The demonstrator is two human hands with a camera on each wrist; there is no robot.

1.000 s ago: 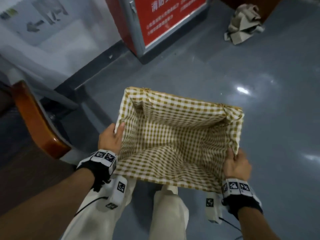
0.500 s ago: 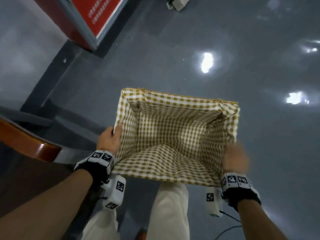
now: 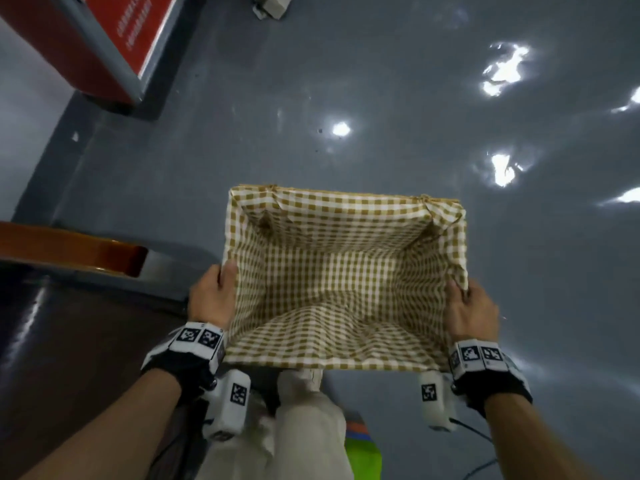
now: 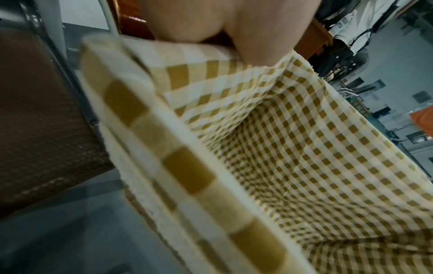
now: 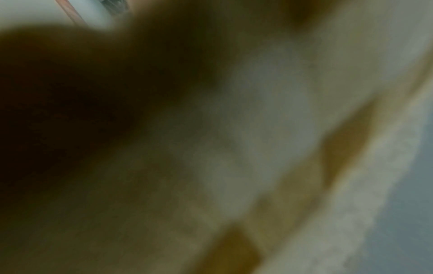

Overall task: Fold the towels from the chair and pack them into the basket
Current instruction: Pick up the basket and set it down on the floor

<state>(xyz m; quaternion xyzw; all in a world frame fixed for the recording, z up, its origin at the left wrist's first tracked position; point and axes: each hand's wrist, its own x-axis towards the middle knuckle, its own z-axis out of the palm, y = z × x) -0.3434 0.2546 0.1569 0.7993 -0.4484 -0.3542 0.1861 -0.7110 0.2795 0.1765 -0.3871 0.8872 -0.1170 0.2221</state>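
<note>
Basket (image 3: 346,199), rectangular, lined with yellow-and-white checked cloth, held up over the grey floor (image 3: 398,98) in the head view, nothing inside but the lining. Gripped at both short sides near the corners closest to the body. Left hand (image 3: 211,299) clamped on the left rim, thumb on top of the cloth edge, fingers (image 3: 225,271) curled over it. Right hand (image 3: 471,310) clamped on the right rim, fingers pinching a fold of the lining. Marker bands and small white camera boxes strapped at both wrists. Pale trousers (image 3: 301,427) below the basket, a strip of orange and green just beside them. Chair (image 3: 69,251) with a glossy orange-brown armrest left of the basket, apart from it. Red cabinet (image 3: 90,39) at the far left edge of the floor; a crumpled pale bundle (image 3: 272,5) at the far edge, too cut off to identify. Bright light patches reflected on the floor to the right.

Left wrist view: left hand (image 4: 222,27) close to the lens, thumb pressed onto the folded rim of the basket (image 4: 187,166), checked lining falling away into the inside. Dark woven chair seat (image 4: 42,129) at the left, cluttered room in the distance at the right.

Right wrist view: blurred nearly throughout; only a dark shape of the right hand (image 5: 82,111) against pale cloth of the basket (image 5: 339,148) with yellow checks, grip not readable here.
</note>
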